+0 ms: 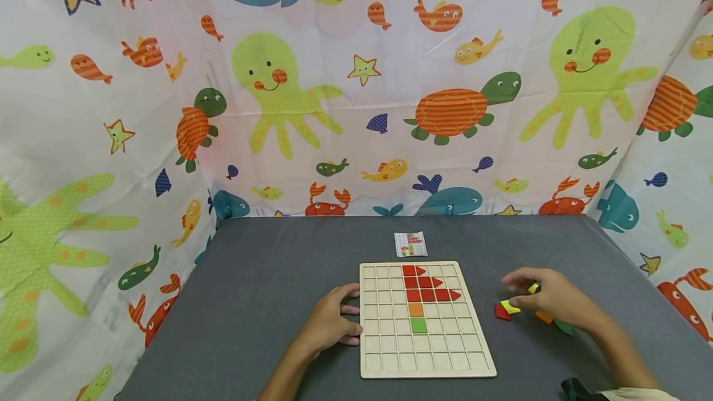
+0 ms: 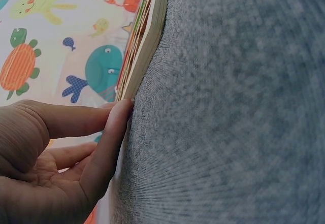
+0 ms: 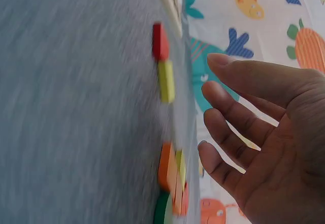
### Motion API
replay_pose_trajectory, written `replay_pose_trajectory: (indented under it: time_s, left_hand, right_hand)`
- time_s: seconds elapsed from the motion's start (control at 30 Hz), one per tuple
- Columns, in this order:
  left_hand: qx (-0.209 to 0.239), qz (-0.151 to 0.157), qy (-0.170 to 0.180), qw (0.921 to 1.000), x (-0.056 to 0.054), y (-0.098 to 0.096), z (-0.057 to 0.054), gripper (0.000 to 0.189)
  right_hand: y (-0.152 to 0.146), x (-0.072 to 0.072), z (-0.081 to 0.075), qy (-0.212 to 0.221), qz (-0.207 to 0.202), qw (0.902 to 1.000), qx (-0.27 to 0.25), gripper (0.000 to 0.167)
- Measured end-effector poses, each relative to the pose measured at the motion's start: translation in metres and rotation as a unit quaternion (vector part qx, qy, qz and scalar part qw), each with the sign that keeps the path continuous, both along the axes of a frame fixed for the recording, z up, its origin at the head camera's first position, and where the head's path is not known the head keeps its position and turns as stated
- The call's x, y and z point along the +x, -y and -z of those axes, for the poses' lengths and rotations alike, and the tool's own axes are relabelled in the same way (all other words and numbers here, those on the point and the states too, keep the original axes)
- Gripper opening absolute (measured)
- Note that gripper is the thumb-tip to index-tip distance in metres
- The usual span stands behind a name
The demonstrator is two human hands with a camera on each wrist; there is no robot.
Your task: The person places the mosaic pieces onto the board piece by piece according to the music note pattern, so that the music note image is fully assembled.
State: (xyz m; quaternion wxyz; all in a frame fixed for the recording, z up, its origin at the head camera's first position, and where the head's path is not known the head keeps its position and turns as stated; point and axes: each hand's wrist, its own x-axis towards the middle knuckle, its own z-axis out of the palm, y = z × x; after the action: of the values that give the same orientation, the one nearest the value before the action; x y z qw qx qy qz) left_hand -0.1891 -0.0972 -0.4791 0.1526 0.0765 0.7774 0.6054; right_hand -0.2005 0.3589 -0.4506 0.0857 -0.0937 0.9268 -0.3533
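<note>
A wooden grid board [image 1: 384,345] lies on the grey table, with red tiles [image 1: 426,295], an orange tile [image 1: 416,309] and a green tile [image 1: 419,325] in its cells. My left hand [image 1: 330,322] touches the board's left edge with its fingertips; the left wrist view shows these fingers at the rim. To the right of the board, my right hand [image 1: 551,296] hovers over loose tiles and holds nothing, its fingers relaxed. Beneath it lie a red tile [image 3: 160,41], a yellow tile [image 3: 166,82], an orange tile [image 3: 166,165] and a dark green tile [image 3: 162,209].
Behind the board lies a small pattern card [image 1: 410,244] printed with coloured shapes. A curtain [image 1: 345,91] with sea animals rises along the table's back and sides. The grey table [image 1: 267,277] extends on both sides of the board.
</note>
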Motion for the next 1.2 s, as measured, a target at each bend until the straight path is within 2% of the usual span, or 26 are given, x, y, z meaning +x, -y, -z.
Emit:
replay_pose_trajectory:
  time_s: [0.2,0.5,0.8,1.2]
  left_hand:
    - [-0.003,-0.004,0.002,1.0000,0.000,0.000,0.002,0.084]
    - [0.003,-0.004,0.000,1.0000,0.000,0.000,0.002,0.086]
    - [0.010,-0.001,-0.003,0.9999,0.000,0.001,0.003,0.086]
    - [-0.004,-0.002,-0.001,1.0000,-0.001,0.000,0.002,0.083]
  right_hand:
    - [-0.023,0.006,0.003,0.008,0.003,0.9993,0.035,0.042]
    - [-0.048,0.014,0.008,0.004,-0.028,0.9981,0.055,0.044]
    - [-0.054,0.018,0.009,0.016,-0.024,0.9961,0.083,0.044]
    - [-0.057,0.019,0.010,0.020,-0.016,0.9931,0.114,0.034]
